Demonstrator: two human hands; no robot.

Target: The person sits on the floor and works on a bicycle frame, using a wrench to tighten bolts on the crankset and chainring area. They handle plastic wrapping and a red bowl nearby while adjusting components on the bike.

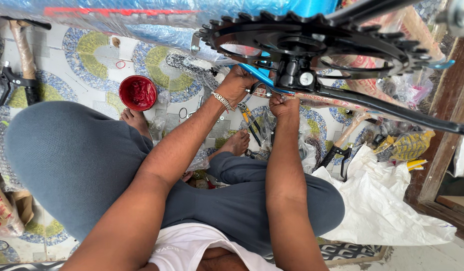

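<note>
Left hand (235, 84) grasping blue bike frame (257, 75), right hand (284, 106) clenched beneath black chainring (312, 42), red tub (137, 93) nearby

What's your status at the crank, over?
Left hand and right hand both gripping under the black chainring, on the blue frame tube. Pliers on floor below. Red grease tub left.

The person wears loose grey-blue trousers (81, 160) that fill the left and centre of the frame, and a white top (192, 248) at the bottom edge with faint printed lettering. Both forearms are bare — no sleeves. A silver link bracelet (222, 101) circles the left wrist; the feet (136, 120) are bare.
</note>
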